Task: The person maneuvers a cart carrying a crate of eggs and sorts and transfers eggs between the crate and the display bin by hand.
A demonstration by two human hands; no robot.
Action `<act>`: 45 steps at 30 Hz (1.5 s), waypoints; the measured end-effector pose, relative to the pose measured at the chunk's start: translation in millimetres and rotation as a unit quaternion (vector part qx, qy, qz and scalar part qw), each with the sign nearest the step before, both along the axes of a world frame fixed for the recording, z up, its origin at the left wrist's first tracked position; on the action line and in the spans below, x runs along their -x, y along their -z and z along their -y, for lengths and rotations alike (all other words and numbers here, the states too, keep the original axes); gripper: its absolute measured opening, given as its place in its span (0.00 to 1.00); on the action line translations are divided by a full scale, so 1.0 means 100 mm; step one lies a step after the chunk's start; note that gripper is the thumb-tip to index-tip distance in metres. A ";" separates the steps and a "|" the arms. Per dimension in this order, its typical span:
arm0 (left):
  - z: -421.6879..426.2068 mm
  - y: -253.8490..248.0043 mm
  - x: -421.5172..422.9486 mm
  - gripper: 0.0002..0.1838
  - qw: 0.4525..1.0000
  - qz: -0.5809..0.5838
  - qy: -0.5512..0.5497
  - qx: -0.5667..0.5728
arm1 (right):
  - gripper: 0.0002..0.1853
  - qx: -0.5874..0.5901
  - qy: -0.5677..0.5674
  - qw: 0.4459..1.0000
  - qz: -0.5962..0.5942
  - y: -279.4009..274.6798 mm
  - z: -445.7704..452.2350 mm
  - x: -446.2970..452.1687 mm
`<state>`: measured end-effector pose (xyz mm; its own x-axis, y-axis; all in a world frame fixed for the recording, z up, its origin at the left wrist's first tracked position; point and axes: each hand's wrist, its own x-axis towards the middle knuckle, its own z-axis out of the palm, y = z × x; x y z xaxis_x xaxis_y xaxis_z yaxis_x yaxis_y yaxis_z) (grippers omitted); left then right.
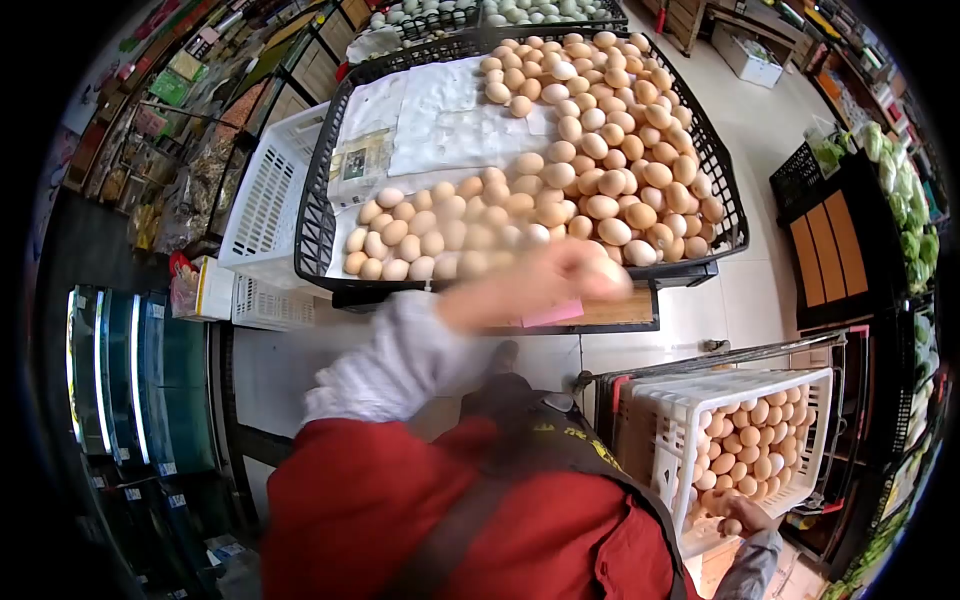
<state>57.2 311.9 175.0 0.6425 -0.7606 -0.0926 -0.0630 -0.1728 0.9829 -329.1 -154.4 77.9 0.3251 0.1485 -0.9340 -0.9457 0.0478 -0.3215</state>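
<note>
Many brown eggs (pixel 620 150) lie in a black mesh tray (pixel 727 190), heaped on its right side and spread along its front edge. My left hand (pixel 550 283), blurred by motion, is over the tray's front edge; its fingers are curled, and what they hold, if anything, is smeared. At the lower right, a white crate (pixel 660 420) is tilted and holds more brown eggs (pixel 750 440). My right hand (pixel 742 515) is at that crate's near edge with its fingers bent beside the eggs; whether it grips one is unclear.
A metal cart (pixel 600 385) carries the white crate. An empty-looking white basket (pixel 268 190) stands left of the tray. Pale eggs (pixel 545 10) fill trays behind. Green vegetables (pixel 890 170) line the right side, and glass tanks (pixel 180 370) stand at the left.
</note>
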 end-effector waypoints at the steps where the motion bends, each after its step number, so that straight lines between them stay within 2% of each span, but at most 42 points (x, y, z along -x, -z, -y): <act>1: -0.38 -0.08 -0.14 0.17 0.997 0.015 -0.067 -0.047 | 0.25 0.023 0.063 0.997 0.027 -0.04 0.06 0.04; 4: -1.50 -0.12 -0.53 0.20 0.942 0.024 -0.259 -0.212 | 0.27 0.070 0.184 0.971 0.138 -0.31 0.16 0.04; 5: -1.87 0.02 -0.64 0.21 0.917 0.024 -0.332 -0.218 | 0.28 0.076 0.219 0.954 0.189 -0.37 0.20 0.00; 7: -2.60 0.26 -0.91 0.25 0.872 -0.041 -0.373 -0.315 | 0.35 0.068 0.215 0.948 0.222 -0.37 0.50 -0.06; 8: -2.79 0.35 -0.98 0.25 0.872 -0.042 -0.374 -0.312 | 0.37 0.087 0.201 0.941 0.258 -0.41 0.46 -0.26; 10: -3.07 0.52 -1.09 0.31 0.831 -0.089 -0.396 -0.381 | 0.41 0.117 0.198 0.917 0.327 -0.73 -0.07 -0.89; 11: -3.14 0.64 -1.14 0.31 0.832 -0.091 -0.397 -0.377 | 0.40 0.039 0.107 0.943 0.313 -0.86 -0.13 -1.19; 13: -3.25 0.84 -1.23 0.35 0.795 -0.122 -0.456 -0.383 | 0.35 0.002 0.070 0.930 0.361 -1.12 -0.79 -1.93; 16: -3.37 0.91 -1.33 0.38 0.809 -0.146 -0.452 -0.346 | 0.32 -0.043 -0.059 0.924 0.374 -1.46 -1.82 -2.95; 19: -3.50 0.99 -1.37 0.40 0.823 -0.161 -0.436 -0.326 | 0.31 -0.107 -0.141 0.909 0.376 -1.37 -2.51 -3.73; 20: -3.54 1.02 -1.35 0.40 0.833 -0.168 -0.433 -0.299 | 0.31 -0.080 -0.145 0.922 0.351 -1.26 -2.70 -3.96; 23: -3.58 1.04 -1.32 0.41 0.840 -0.190 -0.439 -0.256 | 0.28 -0.018 -0.283 0.880 0.381 -1.14 -3.52 -4.64; 24: -3.58 1.03 -1.31 0.41 0.841 -0.191 -0.435 -0.258 | 0.29 -0.075 -0.264 0.871 0.407 -1.11 -3.90 -4.80; 26: -3.57 1.01 -1.29 0.42 0.854 -0.174 -0.419 -0.255 | 0.26 -0.080 -0.335 0.883 0.320 -1.19 -4.39 -5.14; 27: -3.56 0.99 -1.30 0.42 0.853 -0.179 -0.421 -0.252 | 0.25 -0.082 -0.373 0.819 0.428 -0.93 -4.60 -5.34; 28: -3.55 0.95 -1.32 0.42 0.846 -0.179 -0.411 -0.290 | 0.23 0.039 -0.408 0.826 0.387 -1.14 -4.81 -5.37; 29: -3.55 0.94 -1.34 0.42 0.838 -0.177 -0.400 -0.327 | 0.21 -0.025 -0.373 0.843 0.387 -0.82 -4.95 -5.55; 33: -3.51 0.76 -1.21 0.36 0.841 -0.124 -0.386 -0.358 | 0.16 -0.048 -0.416 0.834 0.359 -0.35 -5.39 -5.99; 35: -3.47 0.67 -1.16 0.25 0.859 0.013 -0.374 -0.350 | 0.14 -0.064 -0.430 0.830 0.349 -0.24 -5.55 -6.12; 36: -3.50 0.64 -1.19 0.27 0.861 0.052 -0.291 -0.414 | 0.14 0.040 -0.545 0.710 0.444 -0.37 -5.69 -6.08; 38: -3.48 0.52 -1.19 0.29 0.854 0.045 -0.208 -0.474 | 0.26 0.154 -0.712 0.465 0.503 -0.87 -5.88 -5.93; 39: -3.47 0.45 -1.16 0.29 0.854 0.041 -0.210 -0.474 | 0.26 0.150 -0.715 0.463 0.502 -0.86 -5.92 -5.92; 40: -3.48 0.40 -1.15 0.28 0.879 0.017 -0.236 -0.413 | 0.21 0.123 -0.661 0.593 0.442 -0.85 -5.94 -5.93; 41: -3.49 0.38 -1.12 0.26 0.899 -0.005 -0.260 -0.351 | 0.22 0.093 -0.591 0.710 0.372 -0.84 -5.95 -5.93; 42: -3.49 0.38 -1.08 0.25 0.904 -0.009 -0.269 -0.332 | 0.19 0.055 -0.541 0.760 0.355 -0.74 -5.92 -5.95; 45: -3.48 0.35 -0.97 0.23 0.912 -0.004 -0.280 -0.300 | 0.18 0.090 -0.504 0.790 0.337 -0.73 -5.91 -5.92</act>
<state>154.6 659.7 139.5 0.9120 -0.1250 -0.3907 0.2069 -0.6822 0.7012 263.1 436.7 150.7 0.5583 0.5345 -0.6345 -0.0848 -0.7240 -0.6845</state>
